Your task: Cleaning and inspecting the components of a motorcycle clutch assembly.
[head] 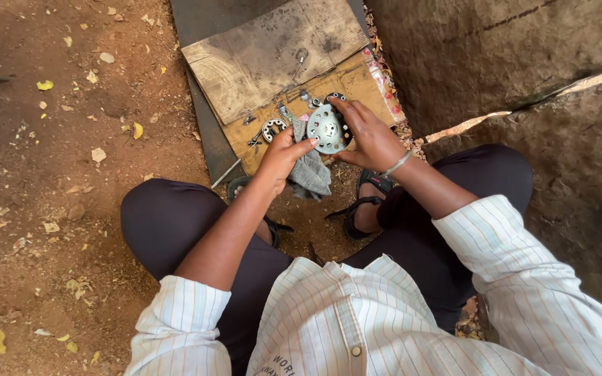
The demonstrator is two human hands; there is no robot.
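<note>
- Person seated on bare reddish ground (50,209), knees apart, dark trousers, striped shirt w/ sleeves rolled up.
- Round metal disc (328,128), grey, perforated w/ holes around a central hub: held up between both hands, above the near edge of the cardboard sheet (357,83).
- Right hand (371,139): clasped on the disc's right rim, fingers curled over top edge, thumb at lower side. Metal bangle (397,163) on that wrist.
- Left hand (281,154): grips a grey rag (309,174); fingertips press against disc's left rim. Rag hangs down below both hands.
- Cardboard sheet: stained, lies on a dark flat panel (207,132). A wooden board (273,56) sits on the far part of it, tilted relative to the panel.
- Small round part w/ holes (273,129), ring-like: on cardboard just left of the disc, near left hand. Exact kind – cannot tell.
- Other small metal bits (249,120) scattered on cardboard left of the ring; too small to identify.
- Thin metal tool (299,61), ring-ended, lies on the wooden board.
- Sandalled foot (367,202) below right hand, beside the rag.
- Stone slab (524,63) to the right, w/ a pale edge running diagonally.
- Dry leaves (44,85) scattered over ground at left.
</note>
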